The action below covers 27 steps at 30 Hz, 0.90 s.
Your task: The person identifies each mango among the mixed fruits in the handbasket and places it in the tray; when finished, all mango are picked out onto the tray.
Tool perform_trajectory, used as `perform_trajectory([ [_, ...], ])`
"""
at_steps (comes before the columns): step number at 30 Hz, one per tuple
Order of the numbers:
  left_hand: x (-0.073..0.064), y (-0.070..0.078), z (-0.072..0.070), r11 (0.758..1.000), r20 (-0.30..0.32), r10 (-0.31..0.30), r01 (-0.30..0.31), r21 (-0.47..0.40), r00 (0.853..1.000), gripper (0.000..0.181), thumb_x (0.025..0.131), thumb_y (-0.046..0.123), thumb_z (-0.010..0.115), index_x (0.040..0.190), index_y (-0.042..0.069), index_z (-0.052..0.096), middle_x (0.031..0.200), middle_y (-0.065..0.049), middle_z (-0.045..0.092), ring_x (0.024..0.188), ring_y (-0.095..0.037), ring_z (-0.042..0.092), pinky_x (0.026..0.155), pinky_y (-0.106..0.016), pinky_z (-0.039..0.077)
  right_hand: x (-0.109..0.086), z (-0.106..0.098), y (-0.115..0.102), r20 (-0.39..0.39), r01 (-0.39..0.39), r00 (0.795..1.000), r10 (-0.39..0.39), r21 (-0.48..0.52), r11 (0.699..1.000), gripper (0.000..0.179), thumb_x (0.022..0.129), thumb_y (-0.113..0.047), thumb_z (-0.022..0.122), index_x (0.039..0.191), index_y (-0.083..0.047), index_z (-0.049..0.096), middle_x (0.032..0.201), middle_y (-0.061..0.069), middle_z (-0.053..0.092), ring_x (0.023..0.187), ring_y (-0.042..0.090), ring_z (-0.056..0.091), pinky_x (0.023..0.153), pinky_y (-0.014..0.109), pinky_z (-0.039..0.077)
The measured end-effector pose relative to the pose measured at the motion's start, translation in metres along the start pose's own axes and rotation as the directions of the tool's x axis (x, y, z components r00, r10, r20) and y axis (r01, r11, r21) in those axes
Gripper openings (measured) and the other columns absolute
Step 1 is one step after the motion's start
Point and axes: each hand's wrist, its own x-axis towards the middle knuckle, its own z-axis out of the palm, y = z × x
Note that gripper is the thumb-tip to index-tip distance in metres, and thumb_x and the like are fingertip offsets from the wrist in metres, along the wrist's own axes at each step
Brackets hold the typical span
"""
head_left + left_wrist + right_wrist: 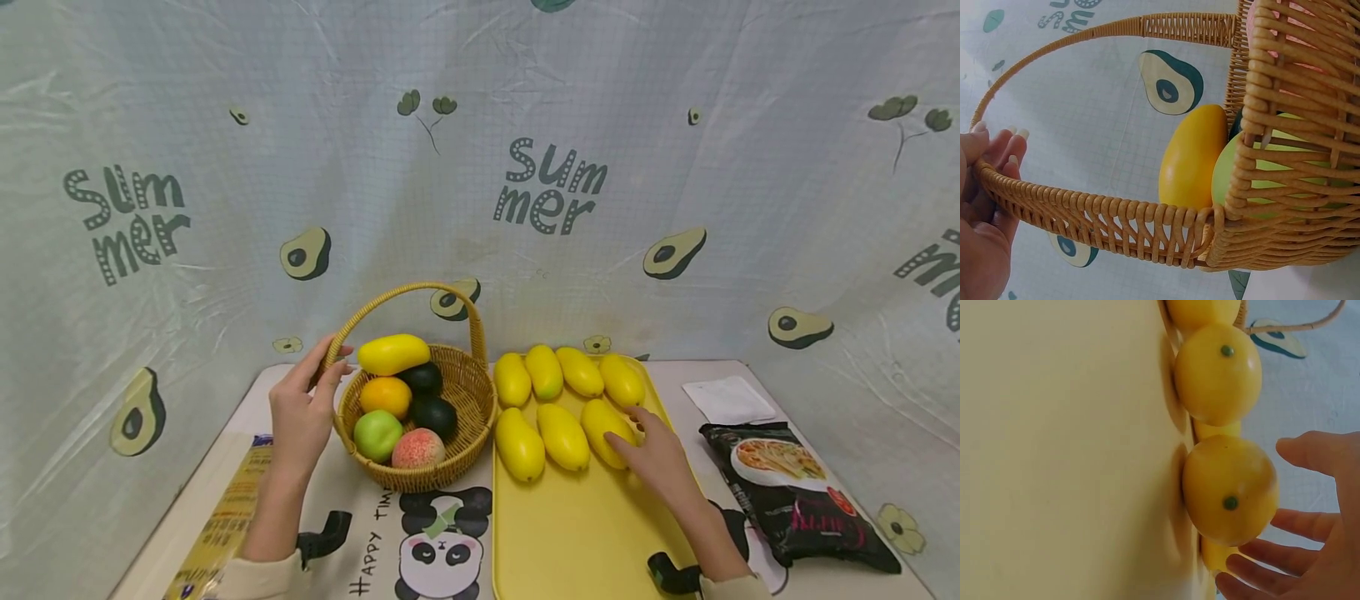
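My left hand [302,412] holds the handle [1110,209] of a wicker basket [457,454] at its left side, thumb and fingers on either side of the cane. Inside the basket lie a mango [393,355], an orange fruit [386,397], a green apple [378,436], a peach [418,449] and two dark fruits [433,417]. My right hand [660,454] is over the nearest right-hand mango [1230,490] on the yellow tray [592,533]. Its fingers are spread beside that mango, fingertips at its side, and the thumb stands apart from it in the right wrist view.
Several more mangoes [562,437] lie in two rows on the tray's far half. A black food packet [802,492] and a white packet [729,400] lie to the right. At the left is a yellow package [225,525]. A printed curtain [420,208] encloses the table.
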Motion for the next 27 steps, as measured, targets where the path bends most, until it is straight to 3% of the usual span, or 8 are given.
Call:
perform_trajectory([
  [8,0.000,0.001,0.000,1.000,-0.004,0.001,-0.001,-0.003,1.000,0.041,0.099,0.011,0.061,0.138,0.021,0.060,0.112,-0.006,0.073,0.090,0.010,0.062,0.085,-0.005,0.047,0.003,0.003,-0.011,-0.068,0.105,0.992,-0.106,-0.010,0.994,0.059,0.094,-0.030,0.067,0.141,0.001,0.049,0.141,0.026,0.051,0.129,0.044,0.048,0.108,0.061,0.040],
  [15,0.000,0.001,-0.001,1.000,-0.001,-0.003,0.003,0.002,1.000,0.041,0.099,0.011,0.061,0.139,0.019,0.060,0.112,-0.006,0.073,0.090,0.009,0.062,0.085,-0.005,0.047,0.005,0.023,-0.038,-0.124,0.272,0.955,-0.270,-0.005,0.962,0.051,0.089,-0.022,0.072,0.134,-0.004,0.056,0.137,0.020,0.055,0.129,0.040,0.049,0.106,0.059,0.041],
  [21,-0.001,0.002,0.000,1.000,0.002,-0.022,0.022,-0.015,1.000,0.041,0.099,0.009,0.060,0.138,0.018,0.060,0.113,-0.008,0.073,0.090,0.008,0.062,0.086,-0.004,0.047,0.007,0.043,-0.070,-0.079,0.360,0.932,-0.353,0.116,0.926,0.051,0.087,-0.019,0.075,0.134,-0.008,0.058,0.136,0.013,0.058,0.127,0.034,0.054,0.106,0.054,0.045],
  [27,-0.001,0.003,0.000,0.999,0.007,-0.041,0.041,-0.008,0.999,0.040,0.099,0.011,0.059,0.139,0.020,0.060,0.113,-0.007,0.073,0.091,0.008,0.062,0.087,-0.004,0.047,0.014,0.061,-0.100,-0.002,0.369,0.927,-0.374,0.161,0.915,0.051,0.087,-0.022,0.074,0.135,-0.013,0.059,0.140,0.009,0.057,0.129,0.029,0.054,0.110,0.051,0.043],
])
